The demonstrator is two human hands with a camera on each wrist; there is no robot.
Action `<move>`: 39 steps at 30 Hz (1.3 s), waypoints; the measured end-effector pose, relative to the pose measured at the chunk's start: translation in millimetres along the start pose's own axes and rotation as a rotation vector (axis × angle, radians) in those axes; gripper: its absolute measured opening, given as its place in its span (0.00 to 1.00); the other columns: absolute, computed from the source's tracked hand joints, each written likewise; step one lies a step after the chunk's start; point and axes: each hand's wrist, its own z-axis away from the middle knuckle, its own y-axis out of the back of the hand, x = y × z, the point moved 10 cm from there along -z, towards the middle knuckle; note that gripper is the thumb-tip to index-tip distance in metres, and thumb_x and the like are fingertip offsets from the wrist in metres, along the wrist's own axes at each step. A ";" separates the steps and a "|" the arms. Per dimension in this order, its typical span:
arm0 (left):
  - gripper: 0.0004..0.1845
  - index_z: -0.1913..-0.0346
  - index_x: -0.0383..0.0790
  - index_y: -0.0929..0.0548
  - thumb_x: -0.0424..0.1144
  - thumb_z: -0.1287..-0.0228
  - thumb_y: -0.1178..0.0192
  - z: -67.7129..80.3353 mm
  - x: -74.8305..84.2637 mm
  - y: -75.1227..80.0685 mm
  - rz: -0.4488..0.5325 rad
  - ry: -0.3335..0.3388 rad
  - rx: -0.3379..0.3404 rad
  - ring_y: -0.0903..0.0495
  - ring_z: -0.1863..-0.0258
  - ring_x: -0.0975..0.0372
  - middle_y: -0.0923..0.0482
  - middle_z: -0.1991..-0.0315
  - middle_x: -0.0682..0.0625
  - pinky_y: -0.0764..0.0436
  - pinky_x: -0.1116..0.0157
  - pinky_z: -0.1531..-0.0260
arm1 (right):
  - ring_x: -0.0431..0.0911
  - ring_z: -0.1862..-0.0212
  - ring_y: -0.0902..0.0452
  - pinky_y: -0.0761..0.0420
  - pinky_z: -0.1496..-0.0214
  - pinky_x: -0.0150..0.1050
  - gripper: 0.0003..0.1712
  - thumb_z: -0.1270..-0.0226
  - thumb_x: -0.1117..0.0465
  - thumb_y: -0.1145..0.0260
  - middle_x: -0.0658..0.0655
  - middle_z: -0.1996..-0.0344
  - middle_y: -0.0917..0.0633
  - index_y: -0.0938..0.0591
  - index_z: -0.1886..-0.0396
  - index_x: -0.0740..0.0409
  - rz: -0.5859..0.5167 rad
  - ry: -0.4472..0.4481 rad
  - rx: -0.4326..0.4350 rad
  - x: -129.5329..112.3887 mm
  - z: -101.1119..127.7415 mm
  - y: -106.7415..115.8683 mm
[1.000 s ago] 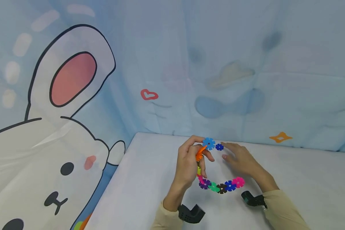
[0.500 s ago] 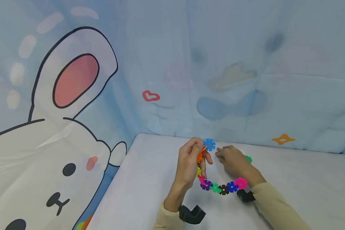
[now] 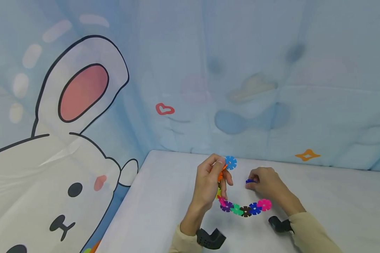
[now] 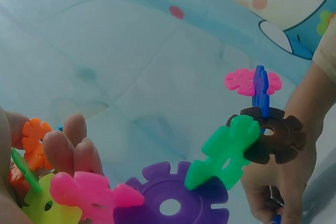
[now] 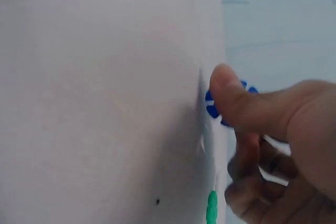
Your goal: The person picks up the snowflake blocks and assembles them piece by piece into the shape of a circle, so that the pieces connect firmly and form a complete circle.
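Your left hand [image 3: 209, 184] grips the upper end of the chain [image 3: 245, 209] of coloured discs, which curves down over the table [image 3: 152, 211], its light blue disc [image 3: 230, 162] topmost. Just beside it, your right hand [image 3: 266, 184] pinches a dark blue disc [image 3: 249, 181], thumb [image 5: 236, 98] on top.

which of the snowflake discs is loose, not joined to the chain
The dark blue disc pinched in the right hand. All the others interlock in the chain that the left hand holds up, from the light blue disc to the pink disc.
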 end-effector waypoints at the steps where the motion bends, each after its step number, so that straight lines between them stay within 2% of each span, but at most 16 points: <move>1: 0.19 0.55 0.22 0.27 0.40 0.14 0.56 0.0 -0.1 0.2 0.000 0.000 0.002 0.28 0.92 0.69 0.27 0.74 0.20 0.24 0.74 0.86 | 0.45 0.70 0.29 0.27 0.68 0.38 0.11 0.40 0.59 0.17 0.51 0.77 0.23 0.13 0.68 0.58 -0.009 0.015 0.012 -2.2 2.8 3.1; 4: 0.20 0.56 0.21 0.28 0.39 0.14 0.55 -0.4 -0.6 1.2 0.008 -0.003 0.011 0.29 0.92 0.69 0.28 0.75 0.20 0.24 0.73 0.87 | 0.43 0.71 0.29 0.28 0.70 0.33 0.10 0.40 0.57 0.18 0.47 0.77 0.20 0.11 0.69 0.56 -0.036 0.065 0.101 -8.9 11.8 21.1; 7: 0.19 0.58 0.21 0.28 0.39 0.14 0.54 -0.8 -0.3 2.8 0.019 -0.010 0.029 0.29 0.93 0.69 0.29 0.77 0.20 0.24 0.73 0.88 | 0.42 0.72 0.27 0.26 0.72 0.32 0.10 0.37 0.56 0.19 0.48 0.77 0.16 0.10 0.67 0.57 -0.083 0.108 0.226 -18.8 21.9 49.1; 10: 0.18 0.59 0.22 0.27 0.38 0.15 0.54 -0.9 0.0 4.4 0.034 -0.018 0.042 0.30 0.94 0.68 0.30 0.78 0.20 0.24 0.72 0.89 | 0.44 0.73 0.20 0.23 0.73 0.31 0.07 0.32 0.61 0.23 0.52 0.74 0.12 0.10 0.62 0.60 -0.133 0.173 0.343 -34.3 33.9 78.1; 13: 0.18 0.59 0.23 0.27 0.38 0.15 0.54 -1.1 0.9 5.0 0.043 -0.022 0.045 0.31 0.94 0.69 0.31 0.78 0.20 0.24 0.72 0.89 | 0.46 0.70 0.13 0.20 0.69 0.25 0.07 0.30 0.65 0.26 0.53 0.70 0.10 0.11 0.55 0.62 -0.148 0.240 0.432 -53.5 46.7 99.6; 18: 0.18 0.57 0.18 0.28 0.37 0.16 0.54 -1.0 0.9 5.9 0.046 -0.021 0.047 0.31 0.95 0.69 0.32 0.78 0.19 0.25 0.72 0.90 | 0.46 0.69 0.11 0.22 0.62 0.16 0.12 0.40 0.72 0.21 0.52 0.70 0.10 0.10 0.56 0.63 -0.115 0.363 0.581 -86.4 65.6 121.9; 21: 0.17 0.57 0.20 0.27 0.36 0.17 0.54 -0.9 1.4 7.3 0.048 -0.019 0.058 0.31 0.95 0.69 0.31 0.79 0.20 0.25 0.72 0.90 | 0.47 0.71 0.11 0.23 0.58 0.13 0.17 0.48 0.75 0.18 0.53 0.71 0.09 0.10 0.57 0.64 -0.106 0.412 0.666 -100.2 75.2 130.6; 23: 0.15 0.57 0.23 0.26 0.36 0.17 0.53 -1.0 1.7 8.4 0.054 -0.015 0.072 0.31 0.95 0.68 0.30 0.81 0.26 0.25 0.72 0.90 | 0.47 0.72 0.11 0.22 0.56 0.13 0.19 0.52 0.75 0.17 0.54 0.71 0.08 0.10 0.58 0.65 -0.113 0.435 0.696 -105.4 79.5 133.4; 26: 0.14 0.56 0.26 0.25 0.36 0.17 0.53 0.0 3.0 9.0 0.068 -0.010 0.085 0.31 0.95 0.67 0.30 0.82 0.28 0.25 0.72 0.90 | 0.44 0.72 0.11 0.22 0.55 0.14 0.19 0.53 0.76 0.16 0.53 0.71 0.08 0.10 0.60 0.63 -0.128 0.453 0.695 -109.7 82.8 133.9; 28: 0.14 0.55 0.26 0.25 0.37 0.17 0.52 1.5 4.4 7.7 0.075 -0.008 0.083 0.31 0.95 0.67 0.30 0.81 0.27 0.25 0.72 0.90 | 0.42 0.72 0.12 0.21 0.55 0.15 0.18 0.54 0.76 0.16 0.52 0.71 0.08 0.10 0.61 0.61 -0.135 0.467 0.686 -113.1 84.8 133.7; 30: 0.14 0.54 0.26 0.26 0.37 0.16 0.53 2.9 6.7 5.4 0.079 -0.013 0.075 0.31 0.94 0.68 0.32 0.79 0.21 0.25 0.72 0.89 | 0.42 0.71 0.12 0.21 0.55 0.15 0.17 0.53 0.75 0.17 0.52 0.71 0.08 0.10 0.62 0.61 -0.136 0.476 0.678 -117.1 87.2 134.0; 32: 0.15 0.54 0.25 0.27 0.38 0.16 0.53 3.8 8.9 2.5 0.078 -0.019 0.064 0.31 0.94 0.68 0.32 0.78 0.19 0.25 0.73 0.89 | 0.42 0.71 0.12 0.20 0.56 0.16 0.09 0.41 0.66 0.18 0.52 0.71 0.08 0.10 0.63 0.61 -0.139 0.495 0.679 -121.5 90.4 134.9; 33: 0.15 0.54 0.25 0.27 0.38 0.16 0.53 4.2 9.9 1.2 0.077 -0.021 0.060 0.31 0.94 0.69 0.32 0.78 0.19 0.25 0.73 0.89 | 0.42 0.72 0.12 0.20 0.57 0.17 0.09 0.35 0.59 0.20 0.52 0.72 0.08 0.11 0.63 0.61 -0.135 0.504 0.680 -123.9 92.0 135.4; 35: 0.15 0.54 0.24 0.27 0.37 0.16 0.54 4.8 12.2 -0.8 0.074 -0.028 0.055 0.31 0.95 0.69 0.32 0.79 0.19 0.25 0.73 0.90 | 0.42 0.72 0.13 0.19 0.58 0.18 0.21 0.25 0.46 0.29 0.52 0.72 0.08 0.11 0.63 0.61 -0.126 0.517 0.675 -128.3 94.6 136.1; 37: 0.14 0.55 0.24 0.27 0.36 0.16 0.54 5.5 13.8 -2.7 0.073 -0.033 0.048 0.31 0.95 0.69 0.32 0.79 0.19 0.25 0.73 0.90 | 0.42 0.73 0.14 0.19 0.61 0.20 0.32 0.20 0.37 0.41 0.53 0.72 0.08 0.11 0.64 0.61 -0.110 0.534 0.673 -133.0 97.1 136.7; 39: 0.14 0.56 0.24 0.27 0.36 0.17 0.53 6.2 15.8 -4.6 0.070 -0.039 0.037 0.31 0.95 0.69 0.32 0.80 0.19 0.26 0.72 0.91 | 0.43 0.73 0.14 0.19 0.63 0.21 0.36 0.19 0.35 0.45 0.53 0.72 0.08 0.11 0.64 0.62 -0.088 0.547 0.673 -137.2 99.1 137.1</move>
